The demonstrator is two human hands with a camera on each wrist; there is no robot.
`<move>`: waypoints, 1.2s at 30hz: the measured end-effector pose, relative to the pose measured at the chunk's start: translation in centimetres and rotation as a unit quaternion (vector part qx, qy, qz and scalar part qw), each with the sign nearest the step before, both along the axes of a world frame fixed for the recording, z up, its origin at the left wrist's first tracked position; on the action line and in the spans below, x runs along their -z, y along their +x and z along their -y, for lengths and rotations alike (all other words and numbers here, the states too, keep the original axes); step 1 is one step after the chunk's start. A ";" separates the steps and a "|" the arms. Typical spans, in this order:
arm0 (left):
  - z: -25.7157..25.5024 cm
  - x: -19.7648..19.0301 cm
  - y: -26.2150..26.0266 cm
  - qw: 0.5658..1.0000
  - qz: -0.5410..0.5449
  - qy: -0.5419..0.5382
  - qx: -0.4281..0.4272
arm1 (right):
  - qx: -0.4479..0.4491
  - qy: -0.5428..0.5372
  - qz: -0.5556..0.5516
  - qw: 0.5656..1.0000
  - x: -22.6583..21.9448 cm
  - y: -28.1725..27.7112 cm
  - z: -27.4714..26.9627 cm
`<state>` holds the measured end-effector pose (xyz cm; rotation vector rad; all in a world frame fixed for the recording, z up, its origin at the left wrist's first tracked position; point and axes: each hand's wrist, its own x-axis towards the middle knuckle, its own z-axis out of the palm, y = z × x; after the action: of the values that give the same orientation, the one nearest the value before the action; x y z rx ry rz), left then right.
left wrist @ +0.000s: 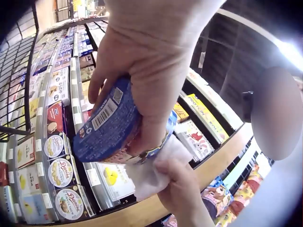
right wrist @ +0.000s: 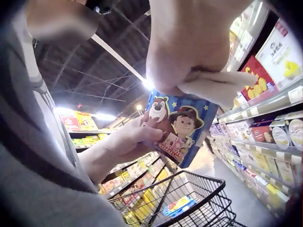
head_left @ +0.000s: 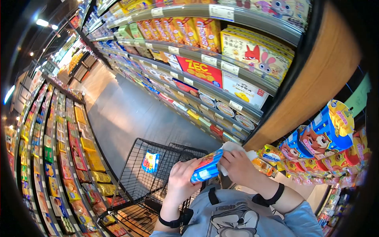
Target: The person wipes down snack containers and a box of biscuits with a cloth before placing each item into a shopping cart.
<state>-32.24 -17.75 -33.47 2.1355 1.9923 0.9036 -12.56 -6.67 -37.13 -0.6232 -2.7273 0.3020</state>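
Note:
A blue snack pack [head_left: 206, 169] printed with cartoon figures is gripped by my left hand [head_left: 179, 179] in front of my body. In the left wrist view the pack's dark blue side [left wrist: 106, 125] carries a barcode. My right hand [head_left: 239, 166] pinches a crumpled white tissue [left wrist: 149, 177] and holds it against the end of the pack. The right wrist view shows the left thumb over the pack's cartoon bear and boy [right wrist: 184, 125], with the tissue [right wrist: 220, 86] at its upper edge.
A black wire shopping cart [right wrist: 199, 177] stands in front of me with a blue-and-red pack [head_left: 150, 162] inside. Shelves of boxed biscuits [head_left: 199, 71] rise on the right and snack shelves [head_left: 71, 158] on the left. Blue cartoon tubs [head_left: 319, 136] hang close by my right arm.

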 end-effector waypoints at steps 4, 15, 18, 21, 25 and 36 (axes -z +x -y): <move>-0.3 0.0 0.4 0.981 0.182 -0.014 -0.060 | 0.100 0.021 0.145 0.984 1.8 3.0 -1.0; 0.0 0.6 2.2 0.840 0.515 -0.172 0.010 | -0.067 -0.024 -0.182 0.981 -7.1 1.3 0.5; 0.3 0.0 2.7 0.872 0.462 -0.165 0.012 | -0.073 -0.067 -0.124 0.987 -7.0 0.4 0.9; 0.7 -0.6 2.4 0.848 0.507 -0.152 -0.025 | -0.074 -0.068 -0.110 0.989 -6.2 0.7 0.7; 0.9 -0.1 1.5 0.864 0.481 -0.140 -0.054 | -0.009 -0.050 -0.083 0.995 -5.4 1.2 0.5; 0.4 2.2 0.6 0.706 0.685 -0.163 -0.080 | -0.042 -0.117 -0.159 0.979 -5.8 0.3 0.4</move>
<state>-31.65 -18.16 -35.71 0.5436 1.2573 1.3727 -12.25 -7.03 -31.30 -0.4728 -2.4311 0.6900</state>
